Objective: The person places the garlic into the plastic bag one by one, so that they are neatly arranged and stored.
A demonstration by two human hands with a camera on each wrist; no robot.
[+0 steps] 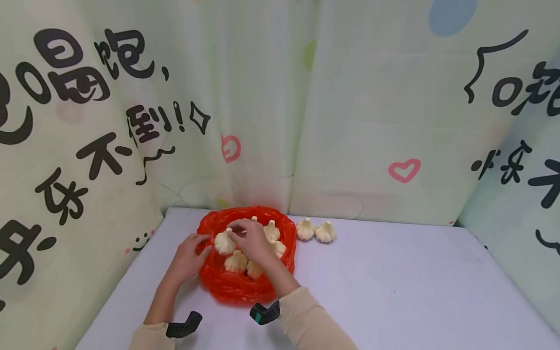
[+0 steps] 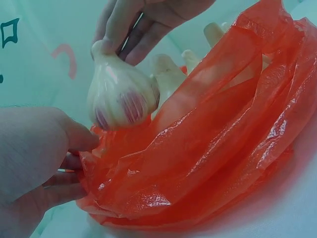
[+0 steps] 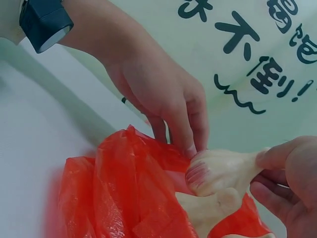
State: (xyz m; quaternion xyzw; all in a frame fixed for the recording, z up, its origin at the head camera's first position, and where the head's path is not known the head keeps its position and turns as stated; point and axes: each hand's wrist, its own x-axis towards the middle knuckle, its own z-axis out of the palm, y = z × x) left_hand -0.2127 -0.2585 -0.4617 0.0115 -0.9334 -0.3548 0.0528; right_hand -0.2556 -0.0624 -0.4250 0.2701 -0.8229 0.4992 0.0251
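In the head view a red plastic bag (image 1: 245,293) stands with its mouth wide and several garlic bulbs (image 1: 236,262) inside. My right hand (image 1: 254,242) pinches one garlic bulb (image 2: 121,91) by its stem, over the left part of the bag's mouth. Purple streaks mark the bulb's lower side in the left wrist view. At the bag's left edge, my left hand (image 1: 190,258) grips the plastic, thumb inside and fingers outside. In the right wrist view those left fingertips come right up to the held bulb.
Two more garlic bulbs (image 1: 315,231) lie on the table just right of the bag. The white table (image 1: 393,282) reaches back to a pale curtain (image 1: 350,121) printed with dark characters, which also closes off both sides. Dark wrist cameras (image 1: 265,312) sit on both wrists.
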